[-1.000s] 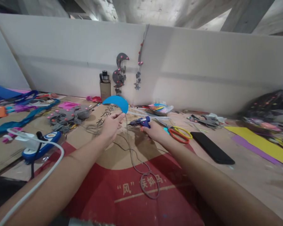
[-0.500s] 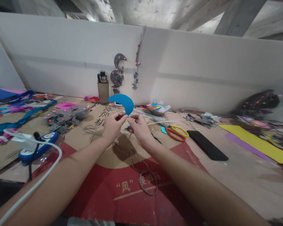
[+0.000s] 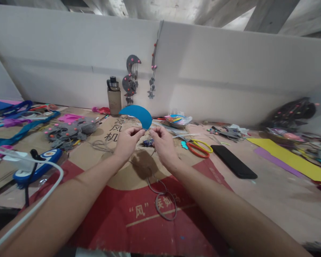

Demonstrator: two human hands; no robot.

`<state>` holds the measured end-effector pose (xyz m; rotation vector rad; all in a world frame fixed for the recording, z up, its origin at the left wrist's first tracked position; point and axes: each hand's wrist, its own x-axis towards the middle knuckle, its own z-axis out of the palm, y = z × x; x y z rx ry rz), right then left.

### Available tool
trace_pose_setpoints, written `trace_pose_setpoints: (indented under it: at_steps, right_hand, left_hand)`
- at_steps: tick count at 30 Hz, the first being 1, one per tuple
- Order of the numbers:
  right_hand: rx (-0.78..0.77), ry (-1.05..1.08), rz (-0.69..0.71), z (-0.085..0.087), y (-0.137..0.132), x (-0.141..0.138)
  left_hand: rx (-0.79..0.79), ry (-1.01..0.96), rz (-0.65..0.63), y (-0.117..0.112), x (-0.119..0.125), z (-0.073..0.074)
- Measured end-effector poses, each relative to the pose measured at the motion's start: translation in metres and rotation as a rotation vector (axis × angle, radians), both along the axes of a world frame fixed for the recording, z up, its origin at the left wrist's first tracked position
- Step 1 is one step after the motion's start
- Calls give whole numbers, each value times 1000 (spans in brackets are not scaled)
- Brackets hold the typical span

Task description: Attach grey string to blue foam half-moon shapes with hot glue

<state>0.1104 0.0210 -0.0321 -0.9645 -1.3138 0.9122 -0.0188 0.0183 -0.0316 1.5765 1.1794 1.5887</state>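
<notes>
Left hand (image 3: 127, 141): thumb and forefinger clamped on lower tip of crescent (image 3: 137, 114), which we hold upright above cardboard (image 3: 96, 214). Right hand (image 3: 162, 142): fingertips pinched together at same tip (on cord end or on crescent itself, we cannot tell). Cord (image 3: 160, 201) trails down to loop on cardboard. We judge tip join in hand, not set; crescent otherwise bare. Glue gun (image 3: 148, 142) lies just behind hands.

Count: one crescent, one cord, one glue gun, one scissors (image 3: 199, 148), one phone (image 3: 234, 161), one bottle (image 3: 114, 96), two hangings (image 3: 131, 76) on wall.
</notes>
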Motion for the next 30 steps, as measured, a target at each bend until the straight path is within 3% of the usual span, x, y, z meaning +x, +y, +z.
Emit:
trace_pose_setpoints:
  at_steps: [13,20,30]
  right_hand:
    - [19,4,-8,-1,1,3]
    - [15,57,83,4,-1,6]
    - [41,95,137,9,-4,10]
  left_hand:
    - [-86,-154,-101,-2,5,1]
    - [-115,-186,-222,-1,4,3]
    - [-246,-375,-400,2,3,3]
